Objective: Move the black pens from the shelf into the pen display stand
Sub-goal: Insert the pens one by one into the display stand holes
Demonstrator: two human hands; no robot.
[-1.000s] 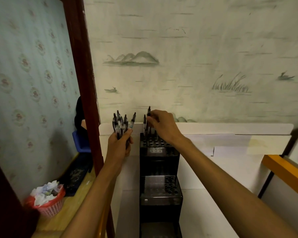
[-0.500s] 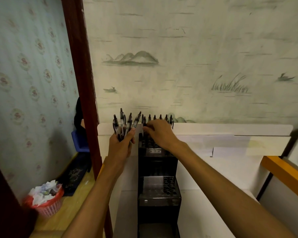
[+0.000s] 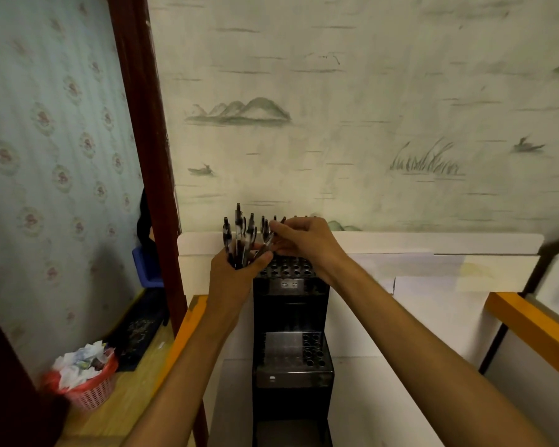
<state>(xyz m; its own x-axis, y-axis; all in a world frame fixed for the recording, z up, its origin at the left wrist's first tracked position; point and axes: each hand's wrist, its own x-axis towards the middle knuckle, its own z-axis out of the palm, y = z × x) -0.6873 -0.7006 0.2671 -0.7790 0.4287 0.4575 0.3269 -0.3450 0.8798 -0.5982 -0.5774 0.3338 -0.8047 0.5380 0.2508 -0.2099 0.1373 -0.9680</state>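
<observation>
A black tiered pen display stand [image 3: 291, 321] stands against the white shelf back. Its top tier has rows of round holes, and several pens stand in the back row behind my right hand. My left hand [image 3: 236, 272] grips a bunch of black pens [image 3: 239, 233] upright just left of the stand's top. My right hand [image 3: 304, 243] reaches across above the top tier and pinches one pen [image 3: 267, 241] at the right edge of that bunch. The lower part of the bunch is hidden in my left fist.
A white shelf [image 3: 400, 317] with a raised back panel surrounds the stand. An orange-edged panel [image 3: 530, 324] lies at the right. A dark red door frame [image 3: 149, 156] runs down the left, with a red basket of crumpled paper [image 3: 84, 375] on the wooden floor below.
My right hand has left the stand's back row, where it set a pen, and moved left to the bunch in my left hand. The left hand has shifted slightly toward the stand.
</observation>
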